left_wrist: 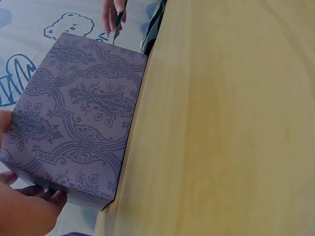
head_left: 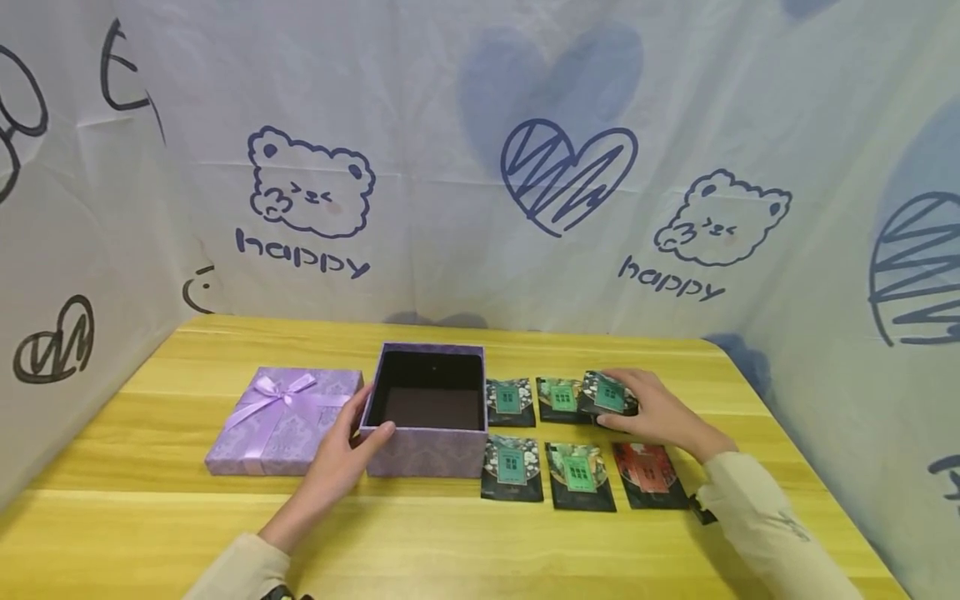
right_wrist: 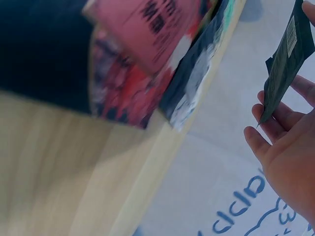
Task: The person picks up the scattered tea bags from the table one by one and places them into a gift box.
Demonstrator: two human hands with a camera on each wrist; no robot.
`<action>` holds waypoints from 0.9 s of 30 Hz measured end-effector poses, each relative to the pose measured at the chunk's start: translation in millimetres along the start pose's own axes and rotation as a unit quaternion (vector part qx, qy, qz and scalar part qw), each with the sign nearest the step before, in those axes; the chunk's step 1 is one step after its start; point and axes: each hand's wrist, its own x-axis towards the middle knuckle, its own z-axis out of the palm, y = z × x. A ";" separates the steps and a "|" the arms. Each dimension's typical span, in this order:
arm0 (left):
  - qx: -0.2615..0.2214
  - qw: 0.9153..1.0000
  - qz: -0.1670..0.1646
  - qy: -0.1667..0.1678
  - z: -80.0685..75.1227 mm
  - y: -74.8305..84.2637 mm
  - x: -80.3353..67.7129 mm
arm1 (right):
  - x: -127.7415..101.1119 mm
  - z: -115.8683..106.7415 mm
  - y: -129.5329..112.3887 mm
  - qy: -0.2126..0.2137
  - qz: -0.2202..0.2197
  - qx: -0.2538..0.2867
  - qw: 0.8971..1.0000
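Open purple box (head_left: 427, 433) (upright), dark sachet (head_left: 609, 393)

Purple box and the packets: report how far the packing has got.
Done: lid off, lying beside the purple box. In hand: left hand holds the box; right hand grips one packet. Left: box looks empty; five packets remain on the table.

— what did we see on the yellow wooden table (head_left: 450, 542)?
— an open purple box (head_left: 427, 412) stood mid-table, its bowed lid (head_left: 281, 421) just left of it.
— and to the right?
— dark packets (head_left: 512, 468) lay flat in two rows, one red packet (head_left: 648, 475) at the near row's end.
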 end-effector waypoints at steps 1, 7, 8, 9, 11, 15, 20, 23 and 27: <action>0.000 1.000 0.000 0.000 -0.3 0.1 0.1 | 1.2 -0.3 -2.7 -0.001 -0.002 0.001 1.000; 0.011 1.000 -0.002 0.007 -2.5 -1.5 1.4 | 11.7 2.4 -15.7 0.001 -0.006 0.022 1.000; 0.014 1.000 -0.001 0.006 -2.5 -1.5 1.4 | 13.5 3.7 -17.4 0.002 -0.007 0.026 1.000; 0.015 1.000 -0.001 0.005 -2.4 -1.1 1.3 | 15.0 5.0 -19.0 0.001 -0.009 0.030 1.000; 0.016 1.000 -0.002 0.001 -1.8 -0.8 1.2 | 17.4 7.7 -23.4 -0.002 -0.010 0.037 0.999; 0.013 1.000 -0.005 -0.002 -0.1 0.1 0.4 | 22.2 11.3 -33.1 -0.008 -0.011 0.052 0.999; 0.008 1.000 -0.003 0.000 1.4 -0.6 -0.3 | 29.1 13.1 -44.8 -0.010 -0.020 0.052 0.998; 0.003 1.000 0.001 0.002 1.9 -1.7 -0.8 | 33.9 12.6 -50.7 -0.012 -0.028 0.052 0.998; 0.000 1.000 0.002 0.002 2.2 -3.0 -2.1 | 40.3 10.8 -58.6 -0.017 -0.036 0.052 0.998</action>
